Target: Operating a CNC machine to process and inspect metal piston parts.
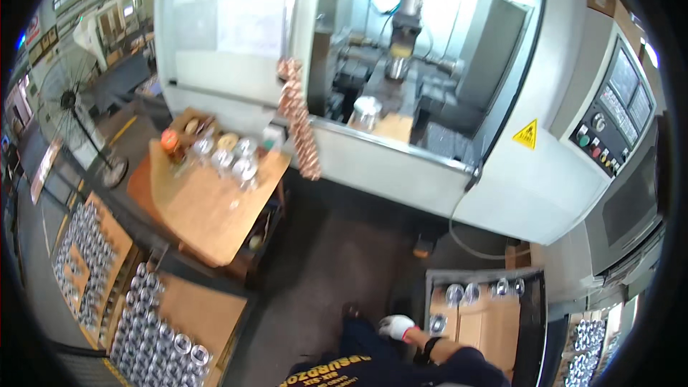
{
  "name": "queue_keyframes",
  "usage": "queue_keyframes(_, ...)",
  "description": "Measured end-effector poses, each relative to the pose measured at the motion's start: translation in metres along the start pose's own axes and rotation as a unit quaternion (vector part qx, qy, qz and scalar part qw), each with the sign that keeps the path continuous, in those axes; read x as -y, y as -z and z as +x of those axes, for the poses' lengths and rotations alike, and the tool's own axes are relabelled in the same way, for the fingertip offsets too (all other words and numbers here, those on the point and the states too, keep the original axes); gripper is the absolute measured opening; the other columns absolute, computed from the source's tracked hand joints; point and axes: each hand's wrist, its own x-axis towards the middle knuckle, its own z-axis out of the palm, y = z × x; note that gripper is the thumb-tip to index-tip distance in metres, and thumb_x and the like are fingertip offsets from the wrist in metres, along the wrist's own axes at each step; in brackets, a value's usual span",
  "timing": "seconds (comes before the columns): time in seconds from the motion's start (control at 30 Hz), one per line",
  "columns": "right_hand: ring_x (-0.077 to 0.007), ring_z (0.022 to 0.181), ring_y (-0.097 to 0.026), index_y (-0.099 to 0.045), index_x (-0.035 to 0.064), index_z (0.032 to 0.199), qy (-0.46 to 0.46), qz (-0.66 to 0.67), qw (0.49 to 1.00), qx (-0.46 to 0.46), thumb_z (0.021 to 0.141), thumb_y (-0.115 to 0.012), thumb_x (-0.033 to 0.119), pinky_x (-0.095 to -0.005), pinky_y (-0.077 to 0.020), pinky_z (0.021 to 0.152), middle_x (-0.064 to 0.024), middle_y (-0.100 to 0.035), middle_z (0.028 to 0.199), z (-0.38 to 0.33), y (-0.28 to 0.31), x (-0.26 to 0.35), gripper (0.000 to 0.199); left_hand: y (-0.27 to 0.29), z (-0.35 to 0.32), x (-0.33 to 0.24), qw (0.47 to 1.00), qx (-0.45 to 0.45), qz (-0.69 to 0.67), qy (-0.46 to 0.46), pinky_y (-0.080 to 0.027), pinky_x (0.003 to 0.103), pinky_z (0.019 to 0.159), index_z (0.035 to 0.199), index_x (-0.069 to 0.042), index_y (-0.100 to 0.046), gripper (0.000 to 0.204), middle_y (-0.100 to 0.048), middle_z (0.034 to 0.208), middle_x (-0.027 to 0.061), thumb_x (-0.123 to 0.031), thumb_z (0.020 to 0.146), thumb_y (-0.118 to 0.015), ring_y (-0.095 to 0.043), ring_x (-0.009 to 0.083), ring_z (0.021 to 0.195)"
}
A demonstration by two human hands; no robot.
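Observation:
My right hand (395, 327), in a white glove with a dark band on the wrist, hangs low in front of my body. Its fingers are too small and foreshortened to make out, and nothing shows plainly in it. Close to its right stands a dark-rimmed bin (542, 315) lined with brown cardboard. Inside, a shiny round metal part (437, 324) lies nearest the hand, apart from it. Several similar metal parts (471, 292) line the bin's far side. My left hand does not show.
Ahead stands a machine (430, 179) with its door open and a metal part (368, 111) inside. A control panel (605, 129) is at right. Left are a wooden table (208, 208) with metal parts, a patterned cloth (297, 118) and stacked trays (204, 308) of parts. A fan (69, 100) stands farther back.

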Motion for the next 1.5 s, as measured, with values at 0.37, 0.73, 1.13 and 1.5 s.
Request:
queue_keyframes(0.37, -0.0351, 0.106, -0.065, -0.07, 0.0097, 0.114, 0.147, 0.135, 0.934, -0.297, 0.087, -0.066, 0.029, -0.0427, -0.052, 0.093, -0.0148, -0.071, 0.11, -0.016, 0.272, 0.037, 0.033, -0.047, -0.09, -0.569, 0.888, 0.077, -0.05, -0.45, -0.048, 0.034, 0.102, 0.127, -0.001, -0.064, 0.043, -0.068, 0.124, 0.0147, -0.023, 0.091, -0.07, -0.064, 0.0238, 0.116)
queue_keyframes(0.73, -0.0218, 0.113, -0.065, -0.064, 0.0014, 0.126, 0.196, 0.278, 0.845, -0.412, 0.085, -0.075, 0.024, -0.0331, -0.0491, 0.1, -0.0129, -0.069, 0.12, 0.11, 0.583, 0.086, 0.048, 0.033, -0.14, -0.894, 0.674, 0.102, 0.181, -0.709, -0.045, 0.039, 0.104, 0.128, -0.008, -0.063, 0.042, -0.065, 0.124, 0.0152, -0.026, 0.09, -0.067, -0.059, 0.0321, 0.119)
queue_keyframes(1.13, -0.0382, 0.108, -0.063, -0.058, 0.004, 0.126, 0.009, 0.117, 0.718, -0.686, 0.062, -0.086, 0.046, -0.0455, -0.0521, 0.093, -0.0218, -0.062, 0.118, 0.305, 0.843, 0.166, 0.082, 0.031, -0.073, -1.129, 0.726, 0.095, 0.128, -0.669, -0.037, 0.037, 0.113, 0.144, -0.005, -0.048, 0.066, -0.051, 0.146, 0.0181, -0.031, 0.088, -0.07, -0.047, 0.0291, 0.137)
queue_keyframes(1.5, -0.0294, 0.115, -0.063, -0.051, -0.0015, 0.137, 0.084, 0.175, 0.735, -0.65, 0.063, -0.09, 0.036, -0.0386, -0.0498, 0.1, -0.0193, -0.063, 0.125, 0.228, 0.735, 0.103, 0.091, -0.033, -0.088, -1.258, 0.697, 0.055, 0.196, -0.688, -0.041, 0.04, 0.11, 0.147, -0.01, -0.044, 0.088, -0.046, 0.145, 0.0242, -0.036, 0.07, -0.08, -0.048, 0.0387, 0.133)
